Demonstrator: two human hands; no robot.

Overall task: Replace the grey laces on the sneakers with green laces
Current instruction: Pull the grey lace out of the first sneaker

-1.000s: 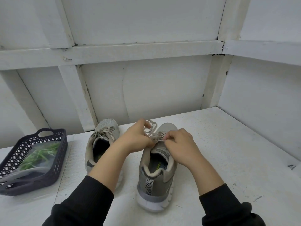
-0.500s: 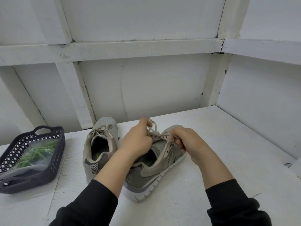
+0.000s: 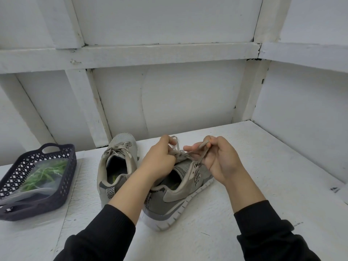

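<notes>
At the left of the desk (image 3: 263, 166), a dark basket (image 3: 71, 153) holds a clear bag (image 3: 28, 193) of green laces (image 3: 44, 172); beside it stands a laced sneaker (image 3: 118, 166). The left hand (image 3: 160, 159) curls round the grey lace (image 3: 202, 155) on the second sneaker (image 3: 178, 196), which is tipped sideways. The right hand (image 3: 220, 162) pinches that lace's free end.

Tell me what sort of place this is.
Probably a makeshift work booth: bare white walls braced by painted timber framing, a rough white tabletop, and a dark basket of bagged green laces.
</notes>
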